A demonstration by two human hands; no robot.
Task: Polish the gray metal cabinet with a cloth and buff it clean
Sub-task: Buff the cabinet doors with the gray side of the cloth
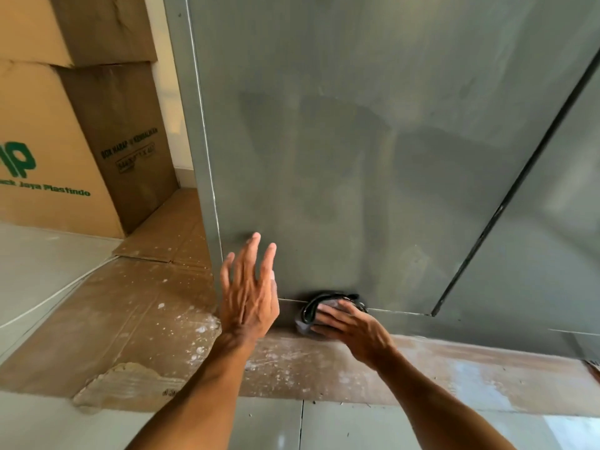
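Hands: left hand (249, 289) spread open, right hand (349, 326) pressing bunched cloth (319, 306) against the upright cabinet (357, 141) foot.

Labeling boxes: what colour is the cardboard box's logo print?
Green, on the brown cardboard box; head view.

The cabinet (357, 141) stands upright on flattened cardboard sheets (130, 303) laid over the floor (39, 264), filling the middle and right of the view. To its left, set further back against the wall, two cardboard boxes (65, 141) are stacked one on the other. At the cabinet's bottom edge the cloth (321, 308) lies under the right hand (354, 329), pressed to the lower rail, while the left hand (250, 290) is just left of it, in front of the cabinet's lower left corner.
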